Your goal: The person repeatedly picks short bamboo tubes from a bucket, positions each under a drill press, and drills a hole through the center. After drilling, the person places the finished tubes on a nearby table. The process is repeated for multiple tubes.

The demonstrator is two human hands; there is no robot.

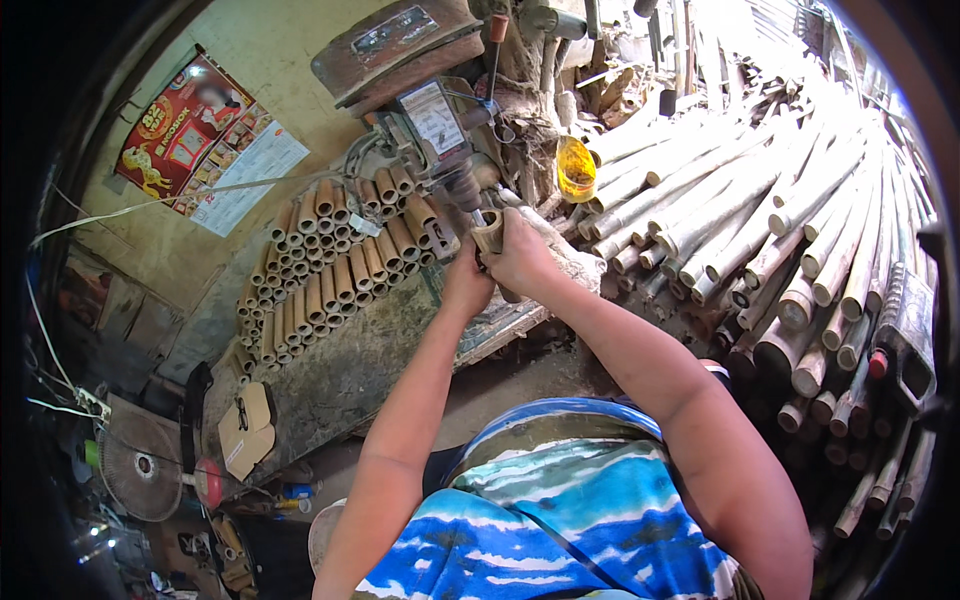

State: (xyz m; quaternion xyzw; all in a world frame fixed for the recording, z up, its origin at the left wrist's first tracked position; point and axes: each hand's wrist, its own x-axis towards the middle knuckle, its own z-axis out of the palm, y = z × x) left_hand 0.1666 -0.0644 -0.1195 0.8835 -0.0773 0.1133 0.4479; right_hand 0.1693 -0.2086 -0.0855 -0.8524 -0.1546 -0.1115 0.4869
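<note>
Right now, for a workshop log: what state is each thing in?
Left hand: closed on bamboo piece
Right hand: closed on bamboo piece
Bamboo piece: held, open end toward drill press
Drill press: running or stopped, cannot tell
Short bamboo tubes: stacked
Long poles: piled
Yellow container: open-topped
Fan: running or stopped, cannot tell
Cardboard: unfolded

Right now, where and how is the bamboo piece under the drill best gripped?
Grip the bamboo piece around its outer wall, probably from left and right: it is round-sided, and the drill bit stands at its upper end, so below that end seems safer.
</note>
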